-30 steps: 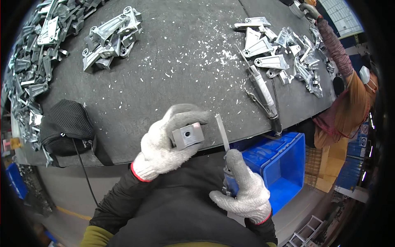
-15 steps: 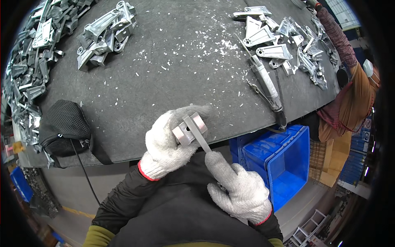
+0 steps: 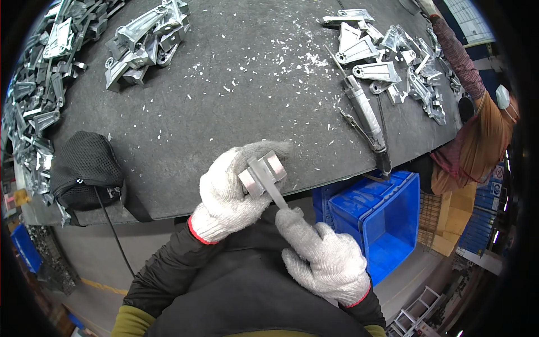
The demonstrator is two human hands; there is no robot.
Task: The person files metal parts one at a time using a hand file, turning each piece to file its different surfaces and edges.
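My left hand [image 3: 223, 194], in a white knit glove with a red cuff, is closed round a small silver metal casting [image 3: 275, 165] at the table's near edge. Across the casting's face lies a flat grey metal file [image 3: 274, 191], touching it. The file's near end runs into my right hand [image 3: 332, 263], gloved alike, which grips it with the index finger stretched along it. That grip hides the handle end, and my left fingers cover part of the casting.
Castings are heaped at the left [image 3: 59, 42], in a small pile [image 3: 147, 48] and at the right [image 3: 373, 70]. A silver air tool [image 3: 365, 112] and black mesh bag [image 3: 87, 168] lie on the dark table [image 3: 236, 112]. Blue bins [image 3: 387, 224] stand below; a co-worker [image 3: 483, 135] is at right.
The file has slid slightly up and left across the casting, with my right index finger shifting along. My left hand keeps its hold, and the whole view has moved a little.
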